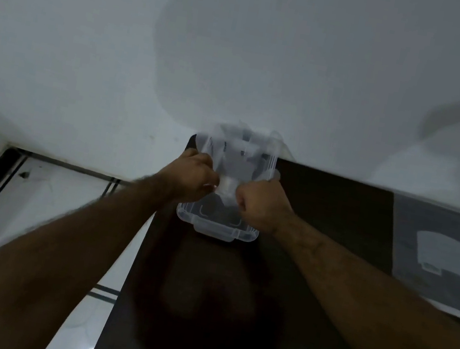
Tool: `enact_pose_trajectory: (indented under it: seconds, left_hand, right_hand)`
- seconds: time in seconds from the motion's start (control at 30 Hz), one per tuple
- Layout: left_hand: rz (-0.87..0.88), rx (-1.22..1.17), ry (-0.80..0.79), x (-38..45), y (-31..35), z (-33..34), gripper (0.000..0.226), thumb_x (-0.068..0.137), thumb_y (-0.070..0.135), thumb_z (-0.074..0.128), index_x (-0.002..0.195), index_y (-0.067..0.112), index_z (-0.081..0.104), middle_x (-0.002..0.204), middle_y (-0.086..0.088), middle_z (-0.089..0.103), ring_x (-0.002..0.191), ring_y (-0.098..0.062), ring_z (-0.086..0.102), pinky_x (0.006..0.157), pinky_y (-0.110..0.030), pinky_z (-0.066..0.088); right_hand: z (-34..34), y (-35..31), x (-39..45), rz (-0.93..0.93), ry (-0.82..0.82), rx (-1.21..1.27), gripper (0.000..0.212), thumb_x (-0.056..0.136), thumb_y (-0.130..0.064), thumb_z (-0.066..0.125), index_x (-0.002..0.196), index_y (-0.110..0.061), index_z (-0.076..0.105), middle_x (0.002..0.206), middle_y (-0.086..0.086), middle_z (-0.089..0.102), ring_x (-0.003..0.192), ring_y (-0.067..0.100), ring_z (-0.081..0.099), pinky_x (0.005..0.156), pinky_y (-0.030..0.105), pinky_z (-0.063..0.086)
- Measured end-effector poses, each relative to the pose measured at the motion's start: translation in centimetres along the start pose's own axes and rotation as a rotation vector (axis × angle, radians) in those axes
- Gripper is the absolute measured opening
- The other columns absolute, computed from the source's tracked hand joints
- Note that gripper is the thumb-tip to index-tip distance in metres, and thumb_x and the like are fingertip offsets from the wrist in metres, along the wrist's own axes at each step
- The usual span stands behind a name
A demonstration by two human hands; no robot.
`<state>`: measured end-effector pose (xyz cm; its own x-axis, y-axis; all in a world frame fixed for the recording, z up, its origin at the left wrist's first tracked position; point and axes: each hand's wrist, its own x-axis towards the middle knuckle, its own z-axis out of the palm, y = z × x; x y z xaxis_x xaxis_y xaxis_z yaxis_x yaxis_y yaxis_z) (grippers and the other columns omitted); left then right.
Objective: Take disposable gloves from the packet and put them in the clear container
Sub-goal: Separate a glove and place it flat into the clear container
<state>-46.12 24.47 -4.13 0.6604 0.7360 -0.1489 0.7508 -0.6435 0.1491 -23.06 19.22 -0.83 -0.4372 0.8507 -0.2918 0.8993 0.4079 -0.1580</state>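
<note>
A clear plastic container (215, 228) stands on a dark table (332, 209), against the white wall. Over it I hold thin, see-through disposable gloves (234, 152), blurred by motion, spread between both hands. My left hand (192, 175) is closed on the gloves' left side. My right hand (260, 202) is a fist closed on their right side. Both hands hover just above the container's opening. The packet (440, 255), grey with a white label, lies flat on the table at the right.
The table's left edge runs down past my left forearm, with white tiled floor (71, 208) beyond it. A white wall (242, 54) rises directly behind the container.
</note>
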Motion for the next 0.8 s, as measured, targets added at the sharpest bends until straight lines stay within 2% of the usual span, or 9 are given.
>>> enact_pose_trajectory:
  seconds: [0.17,0.27,0.4,0.57,0.63,0.7,0.8]
  left_hand:
    - [0.069,0.194,-0.144,0.6,0.5,0.4,0.025,0.1,0.043,0.065,0.119,0.033,0.078,0.115,0.003,0.074,0.126,-0.021,0.057,0.109,-0.045,0.03]
    - [0.082,0.281,-0.223,1.1,0.6,0.3,0.026,0.1,0.041,0.067,0.124,0.035,0.076,0.123,0.003,0.073,0.132,-0.02,0.054,0.115,-0.049,0.026]
    - [0.083,0.352,-0.318,2.1,0.9,0.3,0.026,0.098,0.039,0.072,0.123,0.036,0.077,0.126,0.004,0.073,0.138,-0.02,0.052,0.124,-0.059,0.016]
    - [0.131,0.461,-0.426,2.9,1.0,0.5,0.032,0.096,0.035,0.073,0.128,0.039,0.075,0.13,0.004,0.073,0.142,-0.021,0.051,0.125,-0.067,0.011]
    - [0.122,0.456,-0.457,3.0,1.0,0.3,0.034,0.094,0.035,0.073,0.128,0.038,0.074,0.13,0.005,0.072,0.142,-0.021,0.05,0.125,-0.067,0.009]
    - [0.109,0.434,-0.488,2.9,1.0,0.1,0.034,0.093,0.039,0.072,0.127,0.038,0.074,0.13,0.006,0.07,0.142,-0.021,0.048,0.126,-0.066,0.006]
    - [0.134,0.387,-0.516,2.5,0.7,0.3,0.039,0.097,0.057,0.063,0.132,0.041,0.072,0.142,0.011,0.066,0.153,-0.021,0.039,0.125,-0.071,-0.003]
  right_hand:
    - [2.2,-0.8,0.6,-0.051,-0.069,-0.13,0.027,0.102,-0.039,0.062,0.117,-0.019,0.071,0.116,0.003,0.074,0.114,0.026,0.067,0.114,0.048,0.041]
    - [3.1,-1.5,1.2,-0.033,-0.079,-0.177,0.031,0.101,-0.035,0.064,0.124,-0.014,0.069,0.123,0.007,0.073,0.119,0.031,0.067,0.118,0.051,0.041]
    - [2.4,-2.5,2.0,0.027,-0.212,-0.113,0.033,0.103,-0.031,0.064,0.128,-0.01,0.064,0.13,0.01,0.068,0.123,0.031,0.064,0.115,0.048,0.047]
    - [0.8,-2.2,3.4,-0.035,-0.401,-0.107,0.03,0.1,-0.036,0.066,0.122,-0.017,0.07,0.117,0.004,0.072,0.105,0.023,0.07,0.092,0.036,0.058]
    - [0.4,-1.8,4.0,-0.034,-0.416,-0.084,0.032,0.097,-0.042,0.067,0.121,-0.021,0.072,0.114,0.002,0.073,0.102,0.021,0.07,0.093,0.039,0.06]
    - [0.1,-1.5,4.4,-0.048,-0.355,-0.124,0.037,0.095,-0.048,0.069,0.119,-0.02,0.073,0.114,0.003,0.072,0.102,0.023,0.07,0.095,0.041,0.06]
    - [0.6,-1.2,4.8,-0.06,-0.312,-0.237,0.04,0.095,-0.052,0.069,0.12,-0.021,0.072,0.113,0.003,0.071,0.104,0.023,0.068,0.099,0.043,0.056]
